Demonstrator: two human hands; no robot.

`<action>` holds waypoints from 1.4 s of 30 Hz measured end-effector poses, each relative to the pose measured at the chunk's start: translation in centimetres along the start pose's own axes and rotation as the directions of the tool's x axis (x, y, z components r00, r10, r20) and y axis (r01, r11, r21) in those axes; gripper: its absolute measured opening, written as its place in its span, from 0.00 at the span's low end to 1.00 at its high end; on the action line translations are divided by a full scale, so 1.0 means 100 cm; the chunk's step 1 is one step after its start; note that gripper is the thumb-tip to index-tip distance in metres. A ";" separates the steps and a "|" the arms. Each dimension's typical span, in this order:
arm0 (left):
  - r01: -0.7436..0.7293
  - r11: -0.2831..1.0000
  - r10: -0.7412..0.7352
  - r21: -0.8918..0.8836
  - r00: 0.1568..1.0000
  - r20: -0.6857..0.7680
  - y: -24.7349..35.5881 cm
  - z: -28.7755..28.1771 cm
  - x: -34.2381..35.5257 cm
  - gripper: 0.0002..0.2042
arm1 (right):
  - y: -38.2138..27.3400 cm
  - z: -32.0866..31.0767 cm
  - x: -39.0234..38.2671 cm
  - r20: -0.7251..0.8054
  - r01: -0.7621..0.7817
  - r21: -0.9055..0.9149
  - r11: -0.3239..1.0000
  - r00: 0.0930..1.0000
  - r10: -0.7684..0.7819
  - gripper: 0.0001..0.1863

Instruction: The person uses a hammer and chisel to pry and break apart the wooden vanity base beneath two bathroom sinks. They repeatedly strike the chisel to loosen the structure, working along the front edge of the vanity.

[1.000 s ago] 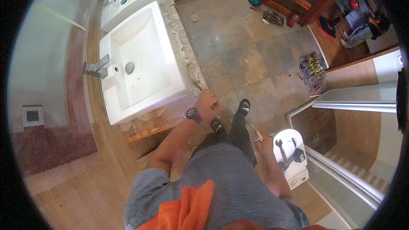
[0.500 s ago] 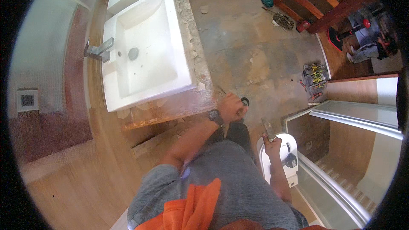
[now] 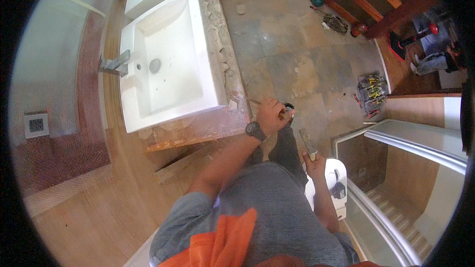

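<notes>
My left hand, with a dark watch on its wrist, is closed just off the front corner of the worktop. Something thin pokes out from its fingers toward that worktop, too small to name. My right hand grips the pale handle of a flat-bladed scraper, its greyish blade pointing up and away from me. The worktop's edge is rough and chipped, and a white rectangular washbasin with a chrome tap rests on it.
A white toilet is beside my right forearm, near a glass shower screen. Hand tools lie on the tiled floor at the right. Cord lies near the wooden door. Another person is beyond the doorway.
My left hand has shifted slightly right and toward the worktop's far side. The scraper in my right hand has moved a little left and tilted. The view has turned slightly.
</notes>
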State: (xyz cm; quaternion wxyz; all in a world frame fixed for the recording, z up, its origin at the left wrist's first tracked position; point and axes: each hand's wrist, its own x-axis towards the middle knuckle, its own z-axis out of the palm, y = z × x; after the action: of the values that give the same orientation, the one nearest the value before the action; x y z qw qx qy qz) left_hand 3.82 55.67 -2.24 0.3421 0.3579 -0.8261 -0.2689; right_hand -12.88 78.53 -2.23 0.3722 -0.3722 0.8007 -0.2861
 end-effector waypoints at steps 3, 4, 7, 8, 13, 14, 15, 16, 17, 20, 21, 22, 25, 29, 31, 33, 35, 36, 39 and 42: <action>-0.031 0.998 0.031 -0.058 1.000 0.003 0.018 0.001 0.019 0.10 | 0.008 -0.012 0.034 0.069 -0.002 0.062 0.998 0.998 -0.003 0.16; -0.027 0.999 0.027 -0.027 1.000 0.000 0.025 -0.001 0.028 0.09 | 0.015 -0.016 0.047 0.084 -0.001 0.072 0.997 0.996 -0.005 0.16; 0.115 0.987 -0.123 0.108 0.990 0.065 0.024 -0.001 0.042 0.11 | 0.026 -0.027 0.100 0.126 0.033 0.043 0.999 0.991 -0.038 0.17; 0.188 0.969 -0.205 0.158 0.974 0.098 0.021 -0.002 0.043 0.12 | 0.016 -0.037 0.118 0.142 0.054 -0.020 0.998 0.989 -0.050 0.17; 0.410 0.848 -0.423 0.337 0.905 -0.035 -0.025 0.014 0.059 0.13 | -0.010 -0.067 0.207 0.202 0.198 0.048 0.979 0.958 -0.203 0.18; 0.456 0.817 -0.457 0.354 0.885 -0.085 -0.032 0.019 0.062 0.13 | -0.019 -0.075 0.224 0.261 0.154 0.033 0.988 0.952 -0.157 0.18; 0.475 0.810 -0.462 0.344 0.878 -0.125 -0.038 0.023 0.064 0.12 | -0.025 -0.080 0.238 0.319 0.111 0.014 0.994 0.942 -0.109 0.18; 0.491 0.805 -0.462 0.332 0.871 -0.167 -0.044 0.026 0.069 0.11 | -0.027 -0.081 0.250 0.326 0.120 0.038 0.992 0.937 -0.125 0.18; 0.506 0.801 -0.461 0.320 0.862 -0.209 -0.049 0.029 0.073 0.11 | -0.028 -0.080 0.261 0.333 0.127 0.062 0.990 0.932 -0.140 0.18; 0.496 0.798 -0.411 0.342 0.864 -0.292 -0.059 0.042 0.090 0.11 | -0.041 -0.080 0.290 0.373 0.132 0.064 0.989 0.916 -0.146 0.17; 0.511 0.779 -0.418 0.362 0.855 -0.308 -0.062 0.046 0.096 0.11 | -0.046 -0.079 0.298 0.389 0.131 0.054 0.990 0.910 -0.142 0.17; 0.526 0.762 -0.425 0.378 0.846 -0.322 -0.062 0.049 0.105 0.12 | -0.049 -0.078 0.304 0.399 0.153 0.069 0.986 0.901 -0.168 0.16; 0.617 0.689 -0.489 0.379 0.783 -0.385 -0.070 0.052 0.111 0.13 | -0.059 -0.072 0.317 0.427 0.190 0.112 0.975 0.877 -0.220 0.16; 0.680 0.649 -0.537 0.341 0.727 -0.429 -0.075 0.051 0.112 0.14 | -0.069 -0.064 0.326 0.466 0.184 0.111 0.977 0.858 -0.215 0.15; 0.685 0.645 -0.542 0.339 0.723 -0.429 -0.079 0.053 0.112 0.14 | -0.075 -0.059 0.328 0.444 0.227 0.126 0.966 0.858 -0.260 0.16; 0.681 0.646 -0.543 0.345 0.728 -0.419 -0.084 0.053 0.111 0.14 | -0.087 -0.049 0.326 0.372 0.308 0.175 0.935 0.859 -0.352 0.17; 0.668 0.655 -0.545 0.353 0.741 -0.392 -0.086 0.054 0.110 0.14 | -0.104 -0.044 0.329 0.474 0.059 0.205 0.977 0.867 -0.152 0.18; 0.677 0.636 -0.564 0.370 0.735 -0.375 -0.086 0.055 0.110 0.13 | -0.113 -0.042 0.332 0.525 -0.068 0.209 0.976 0.849 -0.053 0.19; 0.694 0.598 -0.601 0.401 0.719 -0.349 -0.090 0.058 0.115 0.12 | -0.134 -0.035 0.341 0.598 -0.227 0.254 0.940 0.801 0.032 0.21; 0.697 0.601 -0.610 0.391 0.716 -0.339 -0.091 0.054 0.115 0.12 | -0.133 -0.024 0.351 0.651 -0.276 0.253 0.927 0.758 0.048 0.22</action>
State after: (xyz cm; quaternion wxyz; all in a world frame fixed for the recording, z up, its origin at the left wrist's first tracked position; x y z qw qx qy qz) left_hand -2.48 42.35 -7.60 0.1853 0.7319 -0.6438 -0.1242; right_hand -25.35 43.13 -4.57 0.7008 -0.3063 0.5973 -0.2412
